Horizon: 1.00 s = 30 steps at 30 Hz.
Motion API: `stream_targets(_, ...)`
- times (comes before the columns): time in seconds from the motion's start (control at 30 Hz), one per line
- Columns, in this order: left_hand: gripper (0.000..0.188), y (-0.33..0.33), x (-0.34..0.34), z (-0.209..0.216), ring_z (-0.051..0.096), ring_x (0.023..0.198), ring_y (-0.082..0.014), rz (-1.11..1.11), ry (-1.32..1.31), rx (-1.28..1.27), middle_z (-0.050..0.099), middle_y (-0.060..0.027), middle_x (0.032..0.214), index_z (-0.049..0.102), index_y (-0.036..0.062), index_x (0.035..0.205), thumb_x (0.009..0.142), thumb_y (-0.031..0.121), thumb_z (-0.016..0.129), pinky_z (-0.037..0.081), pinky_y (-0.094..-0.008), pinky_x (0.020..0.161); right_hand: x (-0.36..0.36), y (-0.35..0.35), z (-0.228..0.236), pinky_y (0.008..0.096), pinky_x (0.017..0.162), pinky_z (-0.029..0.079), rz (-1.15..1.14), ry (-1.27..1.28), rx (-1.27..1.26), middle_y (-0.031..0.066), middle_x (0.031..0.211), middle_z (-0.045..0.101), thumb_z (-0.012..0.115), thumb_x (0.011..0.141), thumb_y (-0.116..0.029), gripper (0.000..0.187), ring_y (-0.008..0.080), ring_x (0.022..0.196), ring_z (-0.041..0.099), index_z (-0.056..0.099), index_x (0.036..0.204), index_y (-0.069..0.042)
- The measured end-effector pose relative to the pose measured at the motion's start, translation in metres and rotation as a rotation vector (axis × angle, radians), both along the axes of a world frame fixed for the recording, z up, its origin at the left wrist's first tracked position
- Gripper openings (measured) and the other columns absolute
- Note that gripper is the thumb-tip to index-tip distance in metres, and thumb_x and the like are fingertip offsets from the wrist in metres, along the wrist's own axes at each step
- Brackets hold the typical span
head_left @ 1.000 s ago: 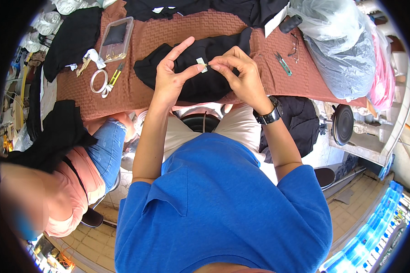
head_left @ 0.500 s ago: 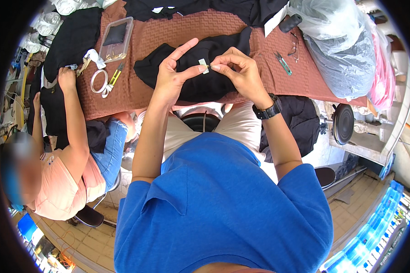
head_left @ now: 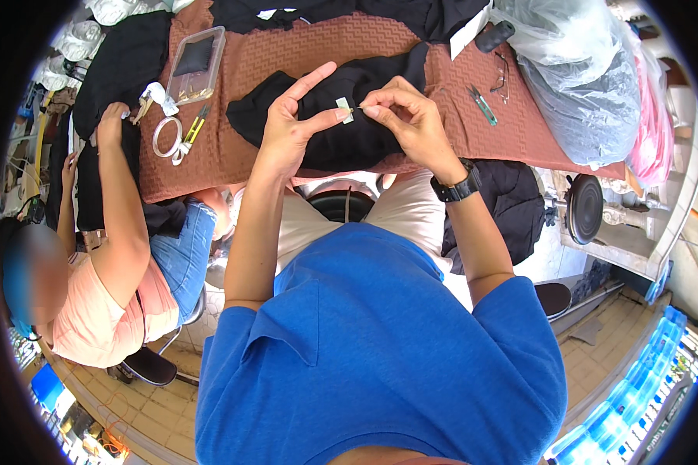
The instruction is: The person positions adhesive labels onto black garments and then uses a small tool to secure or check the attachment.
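Observation:
My left hand (head_left: 291, 128) pinches a small whitish tag (head_left: 343, 103) at the thumb tip, its index finger stretched out. A tiny gold-coloured bit shows at the tag's lower edge, too small to name. Just to the right, thumb and forefinger of my right hand (head_left: 411, 116) are pressed together on something thin and small that I cannot make out. The fingertips of the two hands are slightly apart. Beneath both hands a black cloth (head_left: 256, 101) lies bunched on the brown-covered table (head_left: 198, 163).
On the left are a clear plastic box (head_left: 215, 74), yellow thread snips (head_left: 197, 126) and a white ring (head_left: 167, 137). Green snips (head_left: 482, 105), glasses (head_left: 505, 77) and a filled plastic bag (head_left: 578, 101) are on the right. Another person (head_left: 101, 294) handles black cloth at far left.
My right fingertips have drawn slightly to the right, away from the tag. My left hand has barely moved. The other person's hand has shifted up a little along the black cloth.

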State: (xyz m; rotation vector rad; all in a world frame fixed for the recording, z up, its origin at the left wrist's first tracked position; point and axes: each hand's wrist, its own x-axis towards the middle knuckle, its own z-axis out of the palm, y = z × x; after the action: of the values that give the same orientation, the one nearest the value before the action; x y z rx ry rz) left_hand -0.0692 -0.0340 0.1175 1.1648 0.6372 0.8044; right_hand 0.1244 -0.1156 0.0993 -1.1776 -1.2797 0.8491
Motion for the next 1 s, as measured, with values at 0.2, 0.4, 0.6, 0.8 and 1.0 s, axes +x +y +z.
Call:
stream_targets(0.2,0.065,-0.001,-0.002,0.000,0.055,0.126,-0.0156,0.041,0.009,0.046,0.061,-0.0097,0.136,0.061,0.0029,0.137,0.076,-0.004,0.081,0.046,-0.0296,0.107,0.001,-0.008,0.013,0.0281,0.067,0.045,-0.064,-0.219,0.090,0.0025,0.085,0.057,0.072,0.090,-0.005,0.013,0.0131,0.074,0.052,0.076,0.102,-0.005)
stream_targets(0.4,0.066,-0.002,-0.001,0.002,0.057,0.124,-0.0145,0.034,0.009,0.054,0.062,-0.0088,0.135,0.060,0.0031,0.138,0.076,-0.004,0.082,0.047,-0.0288,0.105,-0.007,-0.008,0.020,0.0285,0.066,0.045,-0.085,-0.313,0.108,0.0046,0.085,0.057,0.071,0.090,-0.006,0.014,0.0155,0.073,0.052,0.077,0.102,-0.006)
stream_targets(0.6,0.065,-0.003,-0.002,0.001,0.057,0.122,-0.0139,0.041,0.006,0.048,0.062,-0.0083,0.133,0.060,0.0031,0.138,0.076,-0.004,0.081,0.047,-0.0278,0.103,-0.008,-0.008,0.021,0.0286,0.066,0.045,-0.082,-0.308,0.088,0.0044,0.085,0.057,0.071,0.090,-0.006,0.014,0.0153,0.074,0.052,0.077,0.102,-0.006)
stream_targets(0.8,0.068,-0.004,-0.001,0.003,0.058,0.116,-0.0103,0.037,0.015,0.066,0.063,-0.0071,0.131,0.058,0.0016,0.140,0.077,-0.005,0.080,0.042,-0.0270,0.107,-0.008,-0.008,0.020,0.0288,0.066,0.045,-0.085,-0.321,0.103,0.0047,0.084,0.057,0.071,0.090,-0.006,0.013,0.0154,0.073,0.053,0.077,0.102,-0.007)
stream_targets(1.0,0.068,-0.004,-0.001,0.003,0.059,0.115,-0.0099,0.046,0.013,0.071,0.063,-0.0069,0.130,0.058,0.0015,0.140,0.076,-0.005,0.080,0.043,-0.0264,0.106,-0.009,-0.008,0.021,0.0287,0.066,0.047,-0.090,-0.310,0.078,0.0047,0.084,0.057,0.072,0.090,-0.008,0.012,0.0150,0.071,0.053,0.077,0.102,-0.007)
